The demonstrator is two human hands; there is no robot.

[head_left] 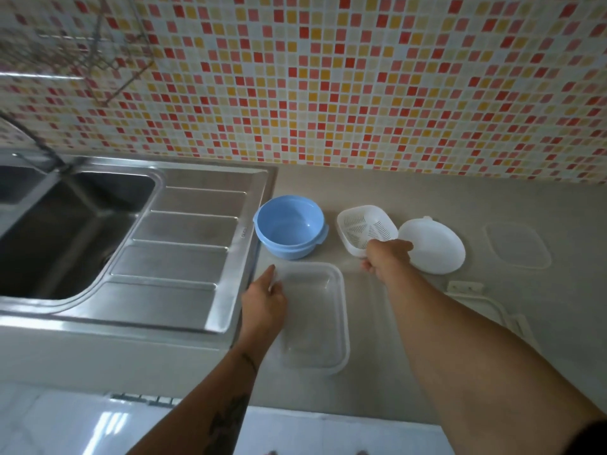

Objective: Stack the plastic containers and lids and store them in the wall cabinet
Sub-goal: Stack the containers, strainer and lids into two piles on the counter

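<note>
1. The left hand rests on the far left corner of the clear rectangular container, which sits on the beige worktop just right of the steel sink's drainboard. Its fingers lie along the rim; how firmly they close on it cannot be told.
2. The right hand reaches over the near edge of the white strainer basket. Its fingers curl at the basket's rim, but the back of the hand hides them, so a firm hold cannot be told.
3. The blue round bowl stands upright and empty, beyond the clear container and left of the basket, close to the drainboard's edge.
4. A white oval lid lies flat just right of the basket, touching or nearly touching the right hand.
5. A clear rectangular lid lies flat further right, apart from the oval lid.
6. Another whitish lid with clip tabs lies near the right forearm, partly hidden by it.
7. Behind everything rises a wall of red, orange and white mosaic tiles.
</note>
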